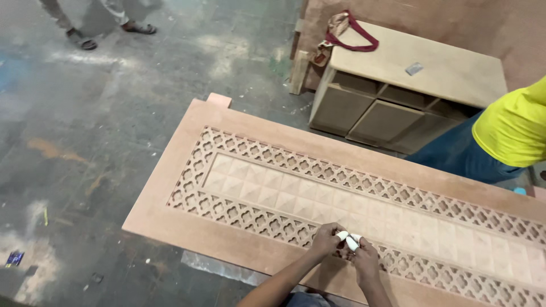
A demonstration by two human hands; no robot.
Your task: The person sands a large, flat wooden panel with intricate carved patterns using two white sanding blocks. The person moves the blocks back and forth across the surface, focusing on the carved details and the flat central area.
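A: Where are your 2 hands?

B: Your left hand [325,239] and right hand [364,257] meet, pinching a small white piece [348,239] over the carved wooden panel's [273,145] near lattice.

A: And around you?

B: Stained concrete floor [114,113] left; cabinet [398,85] far right.

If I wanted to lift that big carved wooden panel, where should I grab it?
Probably by the plain flat border of the carved panel, coming from its outer long edges, ideally one person per end. The lattice strip looks thin and pierced, so likely fragile, while the border is solid. The left hand and right hand work at its near side.
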